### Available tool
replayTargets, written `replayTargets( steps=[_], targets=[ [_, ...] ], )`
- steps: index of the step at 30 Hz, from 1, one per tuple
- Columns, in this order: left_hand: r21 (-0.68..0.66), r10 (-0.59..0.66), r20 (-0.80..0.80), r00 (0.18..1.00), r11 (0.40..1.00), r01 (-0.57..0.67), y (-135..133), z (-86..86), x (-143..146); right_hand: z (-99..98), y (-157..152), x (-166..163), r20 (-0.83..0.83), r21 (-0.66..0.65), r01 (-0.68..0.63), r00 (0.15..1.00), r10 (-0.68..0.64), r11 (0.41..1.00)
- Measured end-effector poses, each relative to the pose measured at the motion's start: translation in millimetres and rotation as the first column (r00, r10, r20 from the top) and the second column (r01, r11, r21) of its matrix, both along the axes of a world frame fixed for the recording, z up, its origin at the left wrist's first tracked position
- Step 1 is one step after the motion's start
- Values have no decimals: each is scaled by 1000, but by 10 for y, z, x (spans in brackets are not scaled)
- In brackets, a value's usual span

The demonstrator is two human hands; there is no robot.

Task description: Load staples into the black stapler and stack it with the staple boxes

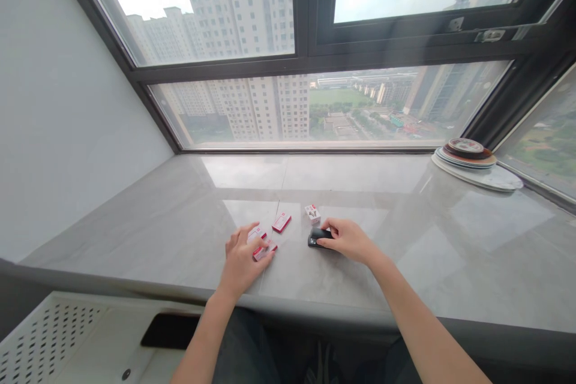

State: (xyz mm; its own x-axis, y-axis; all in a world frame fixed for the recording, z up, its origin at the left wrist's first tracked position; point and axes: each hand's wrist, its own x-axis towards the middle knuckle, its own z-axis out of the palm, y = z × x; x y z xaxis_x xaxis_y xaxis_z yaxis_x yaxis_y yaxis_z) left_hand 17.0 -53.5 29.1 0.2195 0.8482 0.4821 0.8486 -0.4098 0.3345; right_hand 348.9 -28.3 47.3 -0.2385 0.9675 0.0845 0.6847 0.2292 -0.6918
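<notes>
My left hand [243,257] is curved over two small flat red-and-white boxes on the stone sill. Its thumb and index finger lie about the nearer box [266,250]; the other box [257,233] is partly covered by the fingers. A third red-and-white box [281,222] lies flat just beyond, apart from the hand. My right hand [345,240] is closed on a black stapler [314,237], which rests on the sill with its end pointing left. Behind the stapler is a small white box [312,213] with red print and a picture on it.
A stack of round plates or mats [477,171] sits at the back right, by the window frame [306,63]. The pale grey sill [382,288] ends in a front edge near my wrists. A white perforated unit [108,336] with a dark panel stands below left.
</notes>
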Motion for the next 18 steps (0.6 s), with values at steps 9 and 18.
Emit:
replayTargets(
  steps=[9, 18],
  targets=[
    [-232, -122, 143, 982, 961, 153, 217, -62, 85, 52, -49, -43, 10, 3, 43, 999, -43, 999],
    [-104, -8, 62, 998, 995, 14, 46, -20, 416, 49, -95, -51, 32, -15, 81, 996, -81, 997]
  ],
)
